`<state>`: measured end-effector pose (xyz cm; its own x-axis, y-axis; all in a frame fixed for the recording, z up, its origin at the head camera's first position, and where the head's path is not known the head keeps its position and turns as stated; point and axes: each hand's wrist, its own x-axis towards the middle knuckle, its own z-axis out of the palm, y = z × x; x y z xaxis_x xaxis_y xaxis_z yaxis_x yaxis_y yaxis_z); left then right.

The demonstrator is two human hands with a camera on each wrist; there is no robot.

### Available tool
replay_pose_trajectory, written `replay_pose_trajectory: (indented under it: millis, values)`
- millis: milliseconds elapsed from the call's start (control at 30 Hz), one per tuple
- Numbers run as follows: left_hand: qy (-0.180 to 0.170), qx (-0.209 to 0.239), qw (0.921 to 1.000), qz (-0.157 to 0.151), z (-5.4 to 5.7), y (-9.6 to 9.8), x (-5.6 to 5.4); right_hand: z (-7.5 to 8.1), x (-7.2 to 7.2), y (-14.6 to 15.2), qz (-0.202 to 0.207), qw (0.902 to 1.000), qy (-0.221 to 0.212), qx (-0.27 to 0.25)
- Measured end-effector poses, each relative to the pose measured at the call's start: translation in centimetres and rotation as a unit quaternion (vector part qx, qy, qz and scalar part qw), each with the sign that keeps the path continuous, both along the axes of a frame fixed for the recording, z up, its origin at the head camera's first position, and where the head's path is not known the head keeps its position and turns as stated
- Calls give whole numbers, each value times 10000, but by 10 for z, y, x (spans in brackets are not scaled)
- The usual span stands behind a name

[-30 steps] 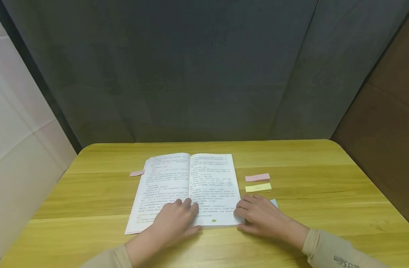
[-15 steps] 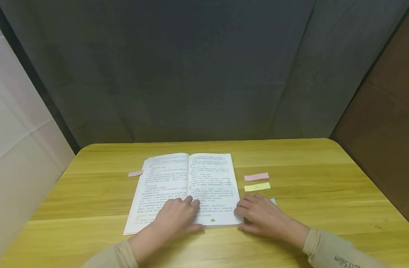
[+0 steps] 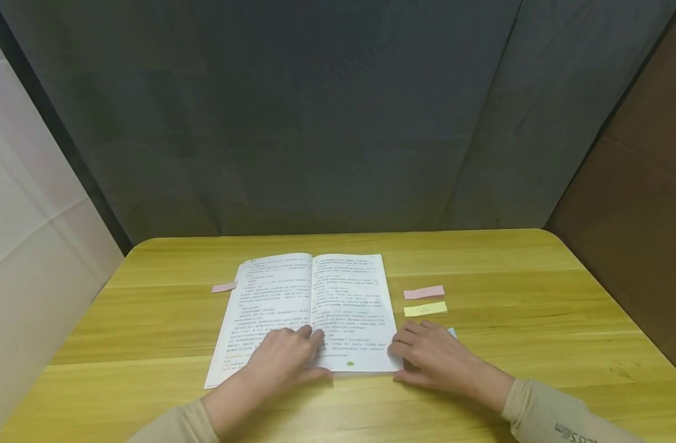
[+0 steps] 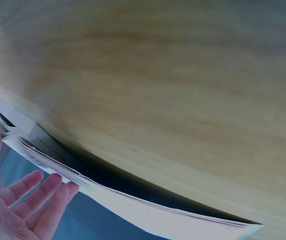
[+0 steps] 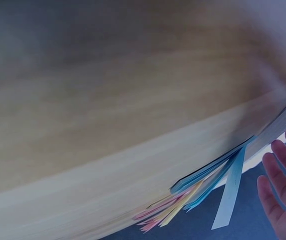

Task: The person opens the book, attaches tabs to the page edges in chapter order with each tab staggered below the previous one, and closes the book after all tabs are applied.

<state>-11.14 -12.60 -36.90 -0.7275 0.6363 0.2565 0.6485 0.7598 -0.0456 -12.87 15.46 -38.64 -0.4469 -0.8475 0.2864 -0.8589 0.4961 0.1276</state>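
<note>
An open book (image 3: 351, 295) with printed pages lies on the wooden table (image 3: 537, 307). My left hand (image 3: 282, 354) rests over the lower part of the book by the centre fold, thumb stretched along the bottom edge. In the left wrist view its fingers (image 4: 37, 200) are loosely extended at the book's edge. My right hand (image 3: 434, 357) touches the lower right corner of the book, fingers at the page edge and thumb below it. Extended fingers (image 5: 280, 172) show in the right wrist view. Blue sticky notes (image 5: 218, 172) lie close to this hand, mostly hidden in the head view.
Right of the book lie a pink sticky-note pad (image 3: 424, 293) and a yellow pad (image 3: 425, 309). A pink tab (image 3: 224, 287) sticks out from the book's left edge. A dark grey partition (image 3: 315, 123) rises behind the table.
My left hand shifts slightly right across the book, then back left. The right hand stays at the book's corner. The camera view shifts a little.
</note>
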Motion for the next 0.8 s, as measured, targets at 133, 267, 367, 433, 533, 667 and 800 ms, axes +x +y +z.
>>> replay_pose_trajectory:
  millis: [133, 267, 367, 433, 533, 667, 800]
  values:
    - [-115, 142, 9998, -12, 1, -3, 1, 0, 0, 0, -21, 10000, -14, 24]
    - [-232, 237, 9994, -8, 3, -5, 2, 0, 1, 0, -58, 10000, -55, 38]
    - [-310, 291, 9991, 7, 3, -7, 2, 0, 1, 0, -73, 9999, -75, 18]
    - [-335, 312, 9990, 16, 3, -8, 1, 0, 1, 0, -77, 9999, -75, 2]
    - [-321, 324, 9990, 29, 1, -10, 0, -1, 1, -1, -75, 9999, -68, -18]
    - [-200, 349, 9992, 36, -2, -12, -2, -2, 1, -1, -79, 9999, -76, -51]
    - [87, 239, 9997, -38, -6, -10, -4, -3, 2, -2, -103, 9998, -96, -114]
